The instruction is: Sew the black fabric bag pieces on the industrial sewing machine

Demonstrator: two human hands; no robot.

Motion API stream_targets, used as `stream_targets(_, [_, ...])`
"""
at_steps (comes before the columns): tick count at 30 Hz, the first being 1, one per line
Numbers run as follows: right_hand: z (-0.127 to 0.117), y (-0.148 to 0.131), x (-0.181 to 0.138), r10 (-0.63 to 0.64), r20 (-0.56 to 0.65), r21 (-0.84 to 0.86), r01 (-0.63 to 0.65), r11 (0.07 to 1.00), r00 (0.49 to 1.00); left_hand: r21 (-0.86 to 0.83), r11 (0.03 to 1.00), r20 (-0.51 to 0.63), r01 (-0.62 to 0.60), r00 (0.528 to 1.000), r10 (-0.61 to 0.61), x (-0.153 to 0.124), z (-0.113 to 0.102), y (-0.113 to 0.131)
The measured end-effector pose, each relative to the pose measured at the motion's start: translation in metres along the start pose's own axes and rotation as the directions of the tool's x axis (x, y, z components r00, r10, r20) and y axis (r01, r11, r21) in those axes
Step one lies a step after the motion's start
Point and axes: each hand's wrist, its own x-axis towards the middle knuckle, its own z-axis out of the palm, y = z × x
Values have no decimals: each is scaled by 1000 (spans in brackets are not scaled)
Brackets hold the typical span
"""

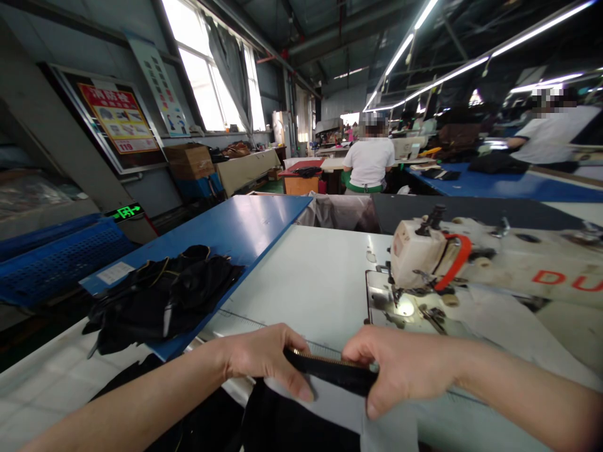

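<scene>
Stretched between my two hands is a black zipper (330, 370) with gold-coloured teeth along its upper edge. My left hand (277, 358) pinches its left end between thumb and fingers. The right end is gripped the same way by my right hand (386, 364). Below the zipper hangs a strip of light grey fabric (334, 405), joined to black cloth (282, 427) that drops toward the table's front edge. Beyond my right hand stands a white sewing machine (419, 251) with its lamp lit over the needle plate (384, 301).
A printed ruler (245, 320) runs along the pale sewing table (320, 270). To the left, dark garments (164, 295) lie heaped on a blue table (254, 213). A blue plastic crate (61, 257) stands far left. A seated person (370, 160) in white works ahead; another (556, 132) is at right.
</scene>
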Motion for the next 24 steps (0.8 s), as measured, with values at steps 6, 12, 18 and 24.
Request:
stream_targets(6, [1,-1,0,23,37,5,-23,1000,999,261,965,44,-10,999,-2,-5,-8,4])
stream_targets(12, [1,7,6,-5,67,15,4,1000,998,516,852,191,-88,982,-14,-10,-13,13])
stream_targets(18, [-1,3,11,0,56,-7,1,1000,998,326,944,108,-54,994,19,5,16,21])
stream_targets(24, [-3,-5,11,10,17,-13,-10,1000,1000,151,988,4,-19,1000,19,15,33,14])
